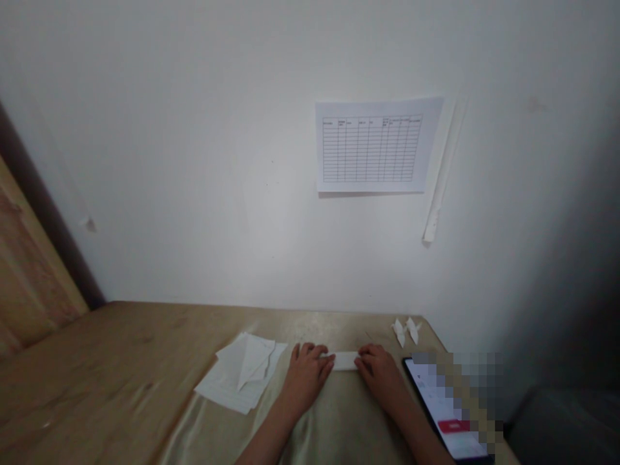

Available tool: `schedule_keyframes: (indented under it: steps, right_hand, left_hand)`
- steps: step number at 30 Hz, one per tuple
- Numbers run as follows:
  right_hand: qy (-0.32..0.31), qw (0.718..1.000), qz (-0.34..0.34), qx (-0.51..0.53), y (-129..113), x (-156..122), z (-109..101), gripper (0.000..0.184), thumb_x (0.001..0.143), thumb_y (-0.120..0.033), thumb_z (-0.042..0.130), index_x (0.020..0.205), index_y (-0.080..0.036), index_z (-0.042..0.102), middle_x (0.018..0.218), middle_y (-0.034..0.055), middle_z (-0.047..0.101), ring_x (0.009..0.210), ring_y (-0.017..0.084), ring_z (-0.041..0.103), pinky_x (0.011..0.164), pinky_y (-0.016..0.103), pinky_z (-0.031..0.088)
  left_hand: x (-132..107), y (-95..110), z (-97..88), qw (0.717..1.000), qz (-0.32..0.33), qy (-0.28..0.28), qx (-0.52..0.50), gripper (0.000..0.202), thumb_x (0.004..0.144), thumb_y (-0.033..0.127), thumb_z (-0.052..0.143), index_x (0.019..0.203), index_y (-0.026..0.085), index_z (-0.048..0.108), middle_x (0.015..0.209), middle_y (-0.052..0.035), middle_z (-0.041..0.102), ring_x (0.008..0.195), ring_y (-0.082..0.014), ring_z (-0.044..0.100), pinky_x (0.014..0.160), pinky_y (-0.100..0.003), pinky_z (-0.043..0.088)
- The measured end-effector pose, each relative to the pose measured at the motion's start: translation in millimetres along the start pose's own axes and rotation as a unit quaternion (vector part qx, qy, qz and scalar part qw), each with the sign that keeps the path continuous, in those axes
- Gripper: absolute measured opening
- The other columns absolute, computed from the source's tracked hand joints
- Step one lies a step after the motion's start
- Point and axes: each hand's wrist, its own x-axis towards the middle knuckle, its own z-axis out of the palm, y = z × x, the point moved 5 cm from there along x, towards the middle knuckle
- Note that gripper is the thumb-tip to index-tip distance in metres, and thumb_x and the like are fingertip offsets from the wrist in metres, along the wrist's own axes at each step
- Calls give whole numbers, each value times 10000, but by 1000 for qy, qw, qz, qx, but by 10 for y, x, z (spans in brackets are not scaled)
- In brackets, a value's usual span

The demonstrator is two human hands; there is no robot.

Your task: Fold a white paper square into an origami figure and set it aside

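Observation:
A small folded strip of white paper [345, 360] lies on the tan table [121, 361] near its far edge. My left hand [307, 374] presses on the strip's left end, fingers curled down onto it. My right hand [380, 371] presses the right end the same way. Both hands are closed on the paper, with only its middle showing between them.
A loose stack of white paper sheets [242, 378] lies left of my hands. Two small folded paper figures [405, 330] sit at the table's far right corner. A phone [448, 413] with a lit screen lies at right. A printed table sheet [375, 147] hangs on the white wall.

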Motion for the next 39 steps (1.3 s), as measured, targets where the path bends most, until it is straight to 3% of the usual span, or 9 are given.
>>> schedule_keyframes:
  steps: [4,8,15,20,28,35,39]
  right_hand:
    - [22,999,13,-27,-26,26,35,207,920,-289,512,869,-206,694,1033,68,679,1025,210,590,932,303,414]
    - [30,997,31,-60,-23,23,98,99,856,-258,574,901,-210,648,1013,60,656,1029,221,579,925,319,417]
    - [21,998,7,-50,-50,-4,167,279,852,-279,580,1119,-284,660,1198,64,601,1175,243,529,1035,369,375]
    - [10,998,34,-45,-38,8,177,328,826,-370,647,1149,-314,660,1251,62,573,1221,262,498,1065,391,352]
    - [2,997,66,-33,-73,38,149,383,771,-444,700,1127,-305,676,1251,68,572,1214,263,499,1056,358,361]
    - [-15,993,101,-50,13,38,114,407,741,-405,710,1144,-350,683,1330,51,553,1294,293,451,1130,442,265]
    - [-40,993,103,-37,121,59,118,448,737,-334,689,1184,-337,679,1378,62,529,1323,280,443,1128,409,292]
  left_hand:
    - [54,48,-6,1000,-8,10,14,307,1000,382,450,1042,326,749,1140,2,703,1120,-237,529,1068,-466,315]
    - [79,54,33,999,-20,24,9,229,957,383,533,1015,344,751,1080,10,702,1094,-230,542,1065,-464,311]
    - [85,37,95,999,-39,22,-1,208,893,427,629,1041,335,742,1100,4,689,1109,-240,545,1071,-452,311]
    - [104,14,91,999,-36,3,-14,253,901,482,615,1063,334,740,1118,-9,682,1124,-243,542,1055,-441,326]
    - [66,20,96,996,-82,5,-19,301,874,526,622,1086,334,717,1202,-19,659,1177,-272,518,1093,-515,265]
    - [81,-11,51,995,-92,-25,-40,284,821,403,677,1100,356,708,1277,21,645,1212,-266,504,1082,-480,295]
    - [86,-87,22,992,-86,-50,-74,314,817,308,670,1123,367,713,1299,28,652,1234,-253,506,1090,-458,316]
